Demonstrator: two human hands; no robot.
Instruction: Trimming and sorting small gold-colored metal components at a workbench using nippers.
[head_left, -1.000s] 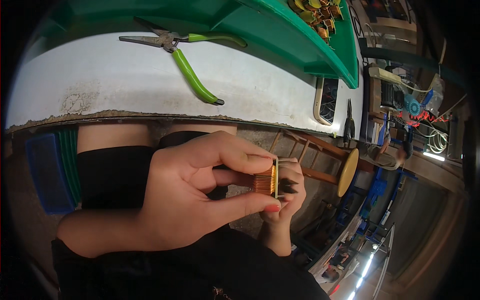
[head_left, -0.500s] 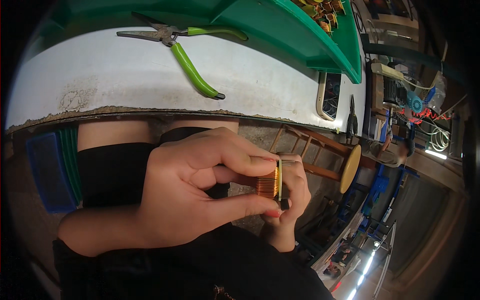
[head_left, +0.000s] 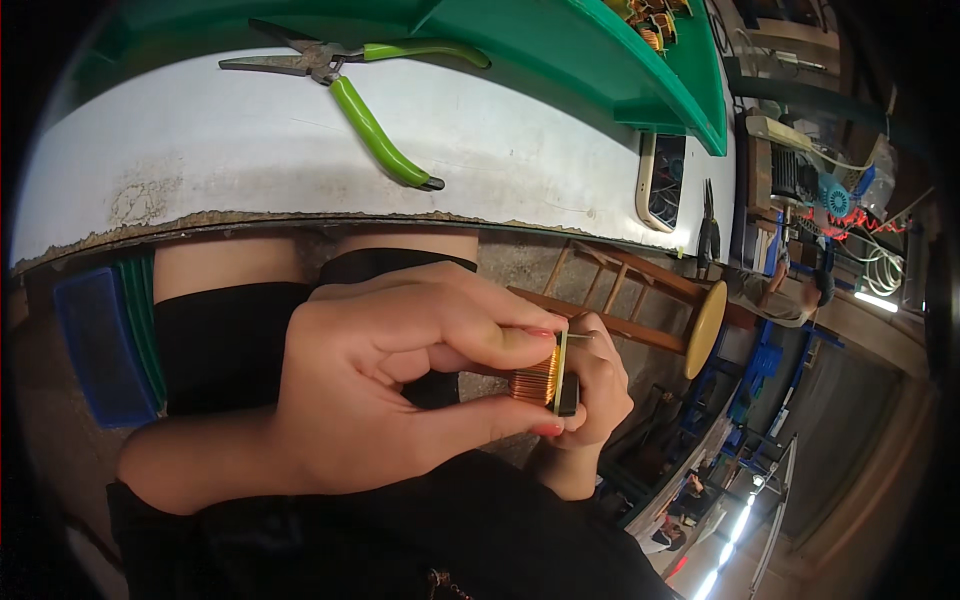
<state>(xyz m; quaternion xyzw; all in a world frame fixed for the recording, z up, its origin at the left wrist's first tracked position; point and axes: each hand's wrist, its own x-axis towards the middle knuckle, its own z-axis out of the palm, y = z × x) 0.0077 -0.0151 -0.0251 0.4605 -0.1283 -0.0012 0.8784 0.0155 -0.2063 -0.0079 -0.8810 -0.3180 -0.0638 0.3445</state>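
A copper-wire coil (head_left: 535,384) on a thin yellowish-green base plate is pinched between the thumb and fingers of my left hand (head_left: 380,370), in front of my lap. On the plate's right side is a black block (head_left: 569,394). My right hand (head_left: 602,388) is curled close against that side, its fingers bent in. A thin wire-like lead reaches from the plate's upper edge towards those fingers. What the right fingertips grip is hidden. Pliers with green handles (head_left: 375,135) lie spread on the white table (head_left: 520,150), beyond my hands.
A green tray (head_left: 560,70) along the table's far side holds several copper coils (head_left: 655,28). A phone (head_left: 661,180) and dark-handled pliers (head_left: 708,228) lie at the right. A wooden stool (head_left: 705,330) stands beyond the table's edge; a blue crate (head_left: 105,345) is at left.
My right hand has shifted slightly down and right around the plate, and more of the black block shows. The left hand keeps its pinch on the coil. The view has moved a little.
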